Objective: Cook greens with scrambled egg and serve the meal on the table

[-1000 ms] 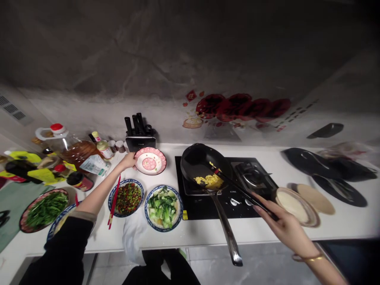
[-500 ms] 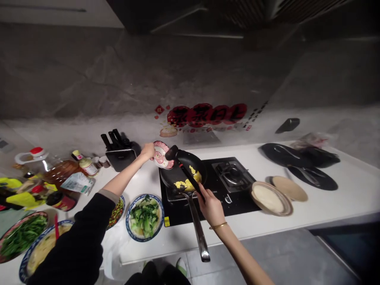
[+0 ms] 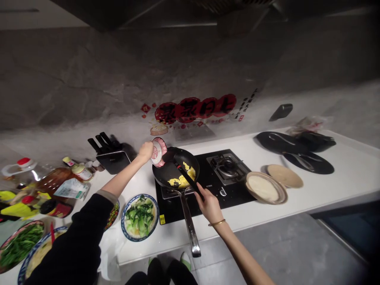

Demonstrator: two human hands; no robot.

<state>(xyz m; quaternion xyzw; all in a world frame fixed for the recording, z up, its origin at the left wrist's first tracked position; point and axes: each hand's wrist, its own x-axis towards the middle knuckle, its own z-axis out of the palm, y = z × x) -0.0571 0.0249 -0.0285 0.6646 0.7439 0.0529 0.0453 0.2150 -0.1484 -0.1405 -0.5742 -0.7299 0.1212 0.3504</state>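
Observation:
Over the left rim of the frying pan (image 3: 164, 171), my left hand (image 3: 146, 151) grips a small pink-patterned bowl (image 3: 159, 151), tilted steeply. My right hand (image 3: 210, 206) is closed around the handle of a black cooking spatula (image 3: 186, 173). The spatula's head is inside the pan close to the bowl, dark against dark and hard to make out. Yellow scrambled egg (image 3: 184, 180) lies in the pan's right and near part. The pan rests on the left burner, its metal handle (image 3: 190, 227) pointing toward me, touched by neither hand.
A plate of green vegetables (image 3: 141, 217) stands left of the black hob (image 3: 204, 198). Behind it is a knife block (image 3: 113, 160). Bottles and more dishes crowd the far left. A round container (image 3: 264, 189), a lid (image 3: 285, 176) and black pans (image 3: 308, 162) are on the right.
The spatula's head has dropped from above the bowl's edge down into the pan. The bowl is tipped further over the pan. The whole view has shifted slightly.

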